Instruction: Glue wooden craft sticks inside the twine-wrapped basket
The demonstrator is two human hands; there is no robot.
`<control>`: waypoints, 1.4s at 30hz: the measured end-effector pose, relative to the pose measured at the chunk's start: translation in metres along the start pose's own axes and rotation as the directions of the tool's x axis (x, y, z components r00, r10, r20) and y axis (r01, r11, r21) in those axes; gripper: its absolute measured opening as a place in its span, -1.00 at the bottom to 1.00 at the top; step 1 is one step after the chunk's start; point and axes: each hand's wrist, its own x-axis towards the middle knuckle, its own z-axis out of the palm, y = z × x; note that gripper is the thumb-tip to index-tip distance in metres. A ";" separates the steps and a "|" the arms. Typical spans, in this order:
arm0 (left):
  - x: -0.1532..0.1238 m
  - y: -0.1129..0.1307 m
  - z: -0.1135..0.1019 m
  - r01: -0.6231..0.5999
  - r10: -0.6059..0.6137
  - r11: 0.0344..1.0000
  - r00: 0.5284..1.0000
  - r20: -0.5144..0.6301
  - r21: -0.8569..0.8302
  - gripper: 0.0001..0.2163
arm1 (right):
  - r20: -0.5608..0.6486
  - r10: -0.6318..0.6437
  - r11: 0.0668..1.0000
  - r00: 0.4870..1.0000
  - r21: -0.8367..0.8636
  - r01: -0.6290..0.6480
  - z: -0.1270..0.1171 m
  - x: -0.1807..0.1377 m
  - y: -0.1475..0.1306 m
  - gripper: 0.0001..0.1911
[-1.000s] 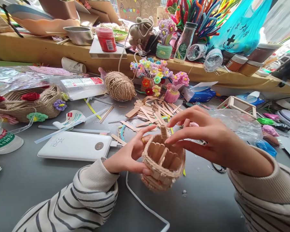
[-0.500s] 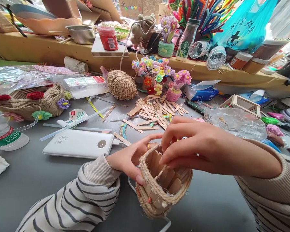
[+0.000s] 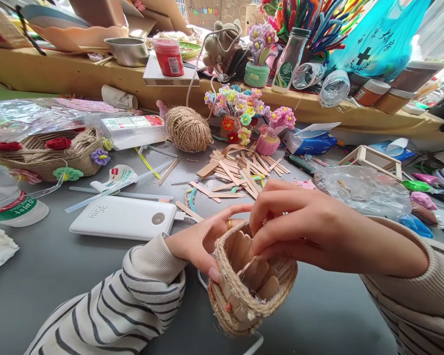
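A small round basket (image 3: 244, 291) made of popsicle sticks with twine wound round its rim sits low in the middle, tilted towards me. My left hand (image 3: 203, 241), a ring on one finger, grips its left wall with the thumb on the outside. My right hand (image 3: 303, 227) reaches over the rim, its fingertips pinched together just inside the basket's far edge; what they pinch is hidden. A loose stick leans inside the basket.
A white power bank (image 3: 124, 224) with a cable lies to the left. Loose popsicle sticks (image 3: 240, 175) are heaped behind the hands, near a twine ball (image 3: 188, 129), pipe-cleaner flowers (image 3: 240, 111) and a twine boat (image 3: 48, 153). A clear plastic bag (image 3: 362, 190) lies at right.
The basket has come nearer and lower and tipped its opening towards me. My right hand's fingers, spread above a stick at first, have curled into a pinch at the rim.
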 end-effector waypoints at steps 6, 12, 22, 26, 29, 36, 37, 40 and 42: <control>-0.002 0.001 0.000 0.013 -0.013 1.000 1.000 -0.003 0.023 -0.48 | -0.033 0.016 1.000 0.999 0.026 -0.016 0.002 -0.002 -0.001 -0.87; -0.002 -0.001 -0.002 0.004 -0.003 1.000 1.000 -0.012 0.028 -0.53 | -0.039 0.045 0.999 0.998 0.031 -0.044 0.002 0.001 -0.002 -0.86; -0.001 -0.001 -0.002 0.003 -0.003 1.000 1.000 -0.020 0.027 -0.58 | -0.031 0.058 0.998 0.998 0.033 -0.057 0.003 0.001 -0.002 -0.86; -0.002 -0.002 -0.003 -0.002 0.003 0.999 1.000 -0.026 0.039 -0.56 | -0.027 0.059 0.997 0.998 0.043 -0.058 0.002 0.002 -0.001 -0.86; -0.002 -0.001 -0.002 -0.001 0.002 0.999 0.999 -0.033 0.037 -0.57 | -0.023 0.066 0.997 0.998 0.041 -0.065 0.002 0.003 -0.002 -0.85; -0.003 -0.002 -0.005 0.008 -0.008 0.999 1.000 -0.013 0.039 -0.54 | -0.038 0.070 0.997 0.997 0.018 -0.069 0.002 0.001 -0.001 -0.87; -0.002 -0.002 -0.005 0.005 -0.005 0.999 1.000 -0.008 0.037 -0.52 | -0.045 0.071 0.997 0.996 0.019 -0.071 0.003 0.001 -0.001 -0.88; -0.002 -0.004 -0.005 -0.009 0.009 0.999 1.000 0.008 0.032 -0.44 | -0.053 0.074 0.997 0.996 0.030 -0.072 0.003 0.000 0.002 -0.89; -0.001 -0.004 -0.003 -0.016 0.016 0.999 1.000 0.015 0.038 -0.37 | -0.049 0.078 0.996 0.996 0.036 -0.076 0.003 0.000 0.003 -0.90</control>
